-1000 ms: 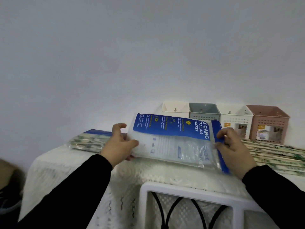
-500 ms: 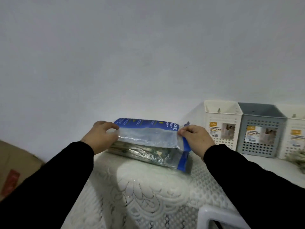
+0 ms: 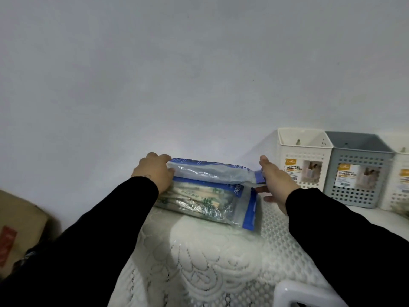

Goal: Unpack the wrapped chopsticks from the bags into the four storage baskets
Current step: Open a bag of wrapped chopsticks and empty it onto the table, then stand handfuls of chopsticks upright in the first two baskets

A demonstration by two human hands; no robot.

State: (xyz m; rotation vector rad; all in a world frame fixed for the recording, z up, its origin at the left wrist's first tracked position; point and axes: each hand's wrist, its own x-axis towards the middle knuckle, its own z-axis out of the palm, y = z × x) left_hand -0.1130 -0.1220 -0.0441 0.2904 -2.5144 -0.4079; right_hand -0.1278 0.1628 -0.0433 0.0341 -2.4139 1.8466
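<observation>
An empty clear bag with a blue header (image 3: pixel 212 172) lies on top of a full bag of wrapped chopsticks (image 3: pixel 199 201) at the table's left end, close to the wall. My left hand (image 3: pixel 152 171) curls over the empty bag's left end and holds it. At the bag's right end is my right hand (image 3: pixel 274 185), fingers straight and spread, beside the blue header. Three storage baskets show at the right: white (image 3: pixel 303 140), grey (image 3: pixel 358 142), and another white one (image 3: pixel 401 173) cut off by the frame edge.
A white lace cloth (image 3: pixel 210 251) covers the table. A cardboard box (image 3: pixel 20 227) sits low at the left, beyond the table edge. A white rounded frame (image 3: pixel 309 295) rises at the bottom right. Loose wrapped chopsticks (image 3: pixel 400 209) peek in at the far right.
I carried the empty bag left and laid it on the full bag. My right hand has let go of its end and opened. The view swung left.
</observation>
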